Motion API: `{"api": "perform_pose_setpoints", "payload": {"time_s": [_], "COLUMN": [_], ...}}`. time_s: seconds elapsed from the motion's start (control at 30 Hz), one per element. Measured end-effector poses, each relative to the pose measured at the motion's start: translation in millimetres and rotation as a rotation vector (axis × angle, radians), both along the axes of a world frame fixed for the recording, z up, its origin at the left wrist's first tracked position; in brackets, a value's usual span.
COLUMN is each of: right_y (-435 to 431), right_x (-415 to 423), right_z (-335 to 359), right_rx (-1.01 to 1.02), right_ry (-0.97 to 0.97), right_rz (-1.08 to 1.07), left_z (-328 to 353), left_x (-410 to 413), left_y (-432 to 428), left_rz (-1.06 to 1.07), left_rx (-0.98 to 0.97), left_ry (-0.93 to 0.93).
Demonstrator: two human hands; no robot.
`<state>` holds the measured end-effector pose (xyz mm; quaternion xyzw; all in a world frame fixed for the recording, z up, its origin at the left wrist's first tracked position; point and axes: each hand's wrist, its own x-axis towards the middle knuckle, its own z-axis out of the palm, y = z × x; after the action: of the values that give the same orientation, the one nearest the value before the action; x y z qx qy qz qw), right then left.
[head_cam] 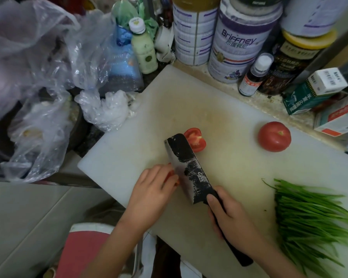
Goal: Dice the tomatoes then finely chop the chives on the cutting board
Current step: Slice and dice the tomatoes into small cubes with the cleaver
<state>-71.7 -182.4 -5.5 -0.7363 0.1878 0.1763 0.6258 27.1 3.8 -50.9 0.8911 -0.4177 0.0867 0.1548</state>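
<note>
A white cutting board (219, 117) fills the middle of the head view. My left hand (151, 191) presses down on a tomato piece (170, 175) that is mostly hidden under the fingers. My right hand (231, 215) grips the black handle of a dark cleaver (187, 167), whose blade stands against the left fingers. A cut tomato half (196, 139) lies just beyond the blade tip, cut face up. A whole tomato (274, 136) sits at the board's far right. A bunch of green chives (309, 215) lies on the board's near right.
Crumpled plastic bags (38, 81) crowd the counter left of the board. Large tins (239, 41), bottles (144, 47) and boxes (317, 87) stand along the back and right edges. The floor (24, 221) shows below the board's near-left edge.
</note>
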Motion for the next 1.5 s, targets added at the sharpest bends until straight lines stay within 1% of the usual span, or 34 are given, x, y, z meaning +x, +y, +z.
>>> {"api": "perform_pose_setpoints", "payload": {"time_s": [0.13, 0.3, 0.4, 0.53, 0.63, 0.77, 0.87, 0.97, 1.03, 1.1, 1.23, 1.3, 1.4, 1.5], "right_y": [-1, -2, -3, -1, 1, 2, 3, 6, 7, 9, 12, 13, 12, 10], "right_x": [1, 3, 3, 4, 6, 6, 7, 6, 6, 6, 6, 6, 5, 5], "right_z": [4, 3, 2, 4, 5, 4, 2, 2, 1, 1, 2, 2, 1, 3], "right_rx": [-0.035, -0.095, -0.140, -0.149, -0.171, -0.208, -0.303, -0.355, -0.381, -0.391, -0.398, -0.396, -0.365, -0.340], "right_ry": [-0.024, -0.075, -0.083, -0.063, -0.064, -0.073, -0.115, -0.134, -0.148, -0.152, -0.159, -0.156, -0.149, -0.151], "right_rz": [0.036, 0.062, 0.081, 0.072, 0.077, 0.098, 0.123, 0.140, 0.145, 0.148, 0.144, 0.141, 0.129, 0.137], "left_z": [4, 9, 13, 17, 13, 8, 2, -5, -6, -4, 10, 17, 24, 29], "left_x": [-2, -1, 2, 3, -2, -8, -15, -23, -27, -30, -39, -41, -40, -32], "left_y": [0, -6, -11, -15, -13, -8, -5, -6, -9, -12, -24, -29, -27, -18], "left_rz": [0.013, 0.053, 0.063, 0.023, -0.017, -0.046, 0.015, 0.132, 0.219, 0.329, 0.631, 0.721, 0.718, 0.784], "left_rx": [0.037, 0.036, 0.073, 0.086, 0.085, 0.024, -0.041, -0.169, -0.280, -0.417, -0.647, -0.730, -0.753, -0.823], "left_ry": [0.089, 0.123, 0.149, 0.092, 0.012, -0.048, -0.041, 0.030, 0.115, 0.247, 0.569, 0.719, 0.785, 0.805]}}
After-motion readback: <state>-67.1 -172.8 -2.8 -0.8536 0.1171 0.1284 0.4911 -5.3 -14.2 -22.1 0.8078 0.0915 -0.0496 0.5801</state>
